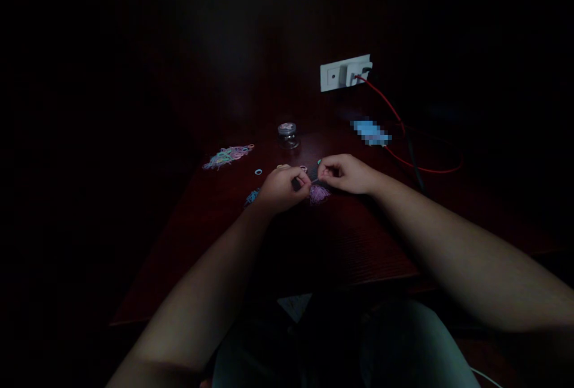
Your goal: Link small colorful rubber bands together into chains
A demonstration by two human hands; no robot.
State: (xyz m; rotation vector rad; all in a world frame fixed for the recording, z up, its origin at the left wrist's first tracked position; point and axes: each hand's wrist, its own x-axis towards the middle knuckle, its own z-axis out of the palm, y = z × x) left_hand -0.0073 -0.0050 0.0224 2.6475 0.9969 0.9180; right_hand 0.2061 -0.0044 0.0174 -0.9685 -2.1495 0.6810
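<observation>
My left hand (285, 188) and my right hand (347, 174) are both pinched, facing each other over the table. A thin pale purple rubber band (315, 180) appears to run between their fingertips. Just below it lies a heap of purple rubber bands (320, 195). Blue rubber bands (252, 197) are piled beside my left hand, partly hidden by it. Close behind the hands are a pale pink band (304, 168) and a green one (319, 162). One light blue band (258, 171) sits alone to the left.
A mixed-colour pile of rubber bands (228, 156) is at the table's far left. Behind the hands stands a small clear lidded jar (287, 136). A red cable (385, 100) runs from a wall socket (332, 76) to a blurred blue object (370, 132) on the dark table (201, 250).
</observation>
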